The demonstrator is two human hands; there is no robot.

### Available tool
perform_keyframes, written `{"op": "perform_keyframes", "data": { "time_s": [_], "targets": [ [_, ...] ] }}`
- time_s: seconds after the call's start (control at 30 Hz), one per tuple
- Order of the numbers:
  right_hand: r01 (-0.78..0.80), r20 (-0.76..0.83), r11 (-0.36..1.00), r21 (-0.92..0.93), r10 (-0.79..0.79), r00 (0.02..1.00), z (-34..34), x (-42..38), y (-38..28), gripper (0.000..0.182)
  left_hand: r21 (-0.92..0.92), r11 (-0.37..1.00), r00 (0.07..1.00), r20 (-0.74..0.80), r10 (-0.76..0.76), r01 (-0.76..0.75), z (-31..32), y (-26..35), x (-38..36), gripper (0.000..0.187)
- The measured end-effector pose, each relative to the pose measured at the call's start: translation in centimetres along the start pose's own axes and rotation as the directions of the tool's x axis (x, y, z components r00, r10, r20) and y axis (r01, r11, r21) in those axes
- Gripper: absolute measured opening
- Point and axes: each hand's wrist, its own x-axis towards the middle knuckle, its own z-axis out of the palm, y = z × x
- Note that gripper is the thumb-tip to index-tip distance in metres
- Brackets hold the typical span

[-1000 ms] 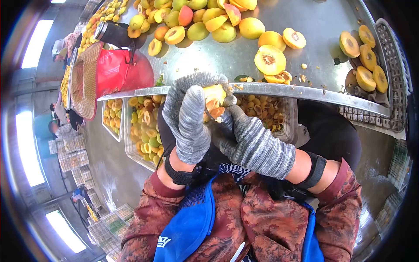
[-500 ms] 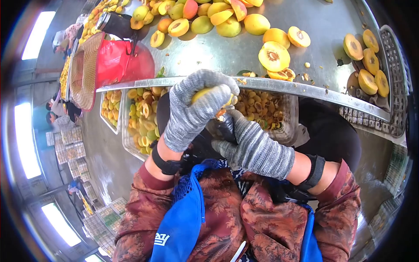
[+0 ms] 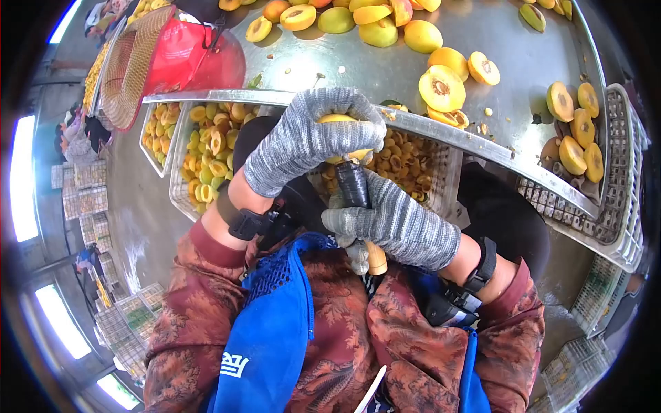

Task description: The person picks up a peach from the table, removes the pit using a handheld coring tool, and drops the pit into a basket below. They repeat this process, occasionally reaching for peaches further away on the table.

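**Stone fruit in the left grip, tool from below in the right**

The left grip [image 3: 313,134], gloved in grey knit, is holding a yellow stone fruit [image 3: 336,118], its curled fingers hiding most of it. Just below, the right grip [image 3: 406,220] is holding a hand tool [image 3: 354,186] by its black-wrapped handle, the wooden butt [image 3: 376,258] protruding beneath the fingers. The tool's upper end is pointing at the fruit's lower side; its tip is hidden, so whether it is sitting in the flesh I cannot tell.

Doing this well is probably depending on a snug left grip that is not bruising the flesh, with its fingertips staying out of the tool's line. Short, controlled strokes from the right grip are likely serving better than hard pushes, since a slip would be heading straight toward the left glove.

Behind and beneath the grips, a crate [image 3: 451,186] is holding fruit pieces; another crate [image 3: 172,186] with fruit is standing to their left. Beyond the grips, the metal worktop [image 3: 372,72] is running across, with a cut half [image 3: 442,87] lying to their right, its rough centre facing up, and more halves [image 3: 573,155] clustering farther right.
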Motion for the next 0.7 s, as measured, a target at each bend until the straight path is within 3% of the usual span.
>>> {"op": "perform_keyframes", "data": {
  "time_s": [0.13,0.2,0.37,0.43,0.5,0.57,0.7],
  "targets": [
    [0.010,-0.046,0.999,-0.046,-0.012,0.999,-0.1,0.6,0.4,0.020,-0.058,0.997,0.994,-0.098,0.046,-0.052,0.3,-1.0,-0.3,0.017],
    [-0.045,0.012,0.999,0.015,0.045,0.999,-0.3,0.7,0.4,0.027,-0.083,0.995,0.990,-0.135,0.044,-0.056,0.5,-1.1,-0.4,0.018],
    [-0.018,0.103,0.997,0.071,0.010,0.995,-0.2,0.7,0.2,0.025,-0.217,0.971,0.975,-0.217,0.047,-0.095,1.0,-0.8,-0.5,0.021],
    [-0.012,0.099,0.996,0.086,0.004,0.995,-0.2,0.7,0.2,0.024,-0.191,0.979,0.981,-0.187,0.040,-0.077,0.8,-0.8,-0.4,0.023],
    [-0.101,0.255,0.934,0.342,0.011,0.967,-0.3,0.8,0.4,0.023,-0.166,0.985,0.987,-0.158,0.028,-0.054,0.6,-0.8,-0.4,0.025],
    [-0.098,0.259,0.934,0.344,0.006,0.966,-0.3,0.6,0.0,0.022,-0.252,0.963,0.991,-0.120,0.063,-0.091,0.6,-0.7,-0.1,0.028],
    [-0.077,0.277,0.951,0.301,-0.010,0.961,-0.3,0.4,-0.7,0.022,-0.240,0.964,0.988,-0.130,0.084,-0.113,0.6,-0.4,0.1,0.031]
  ]
}}
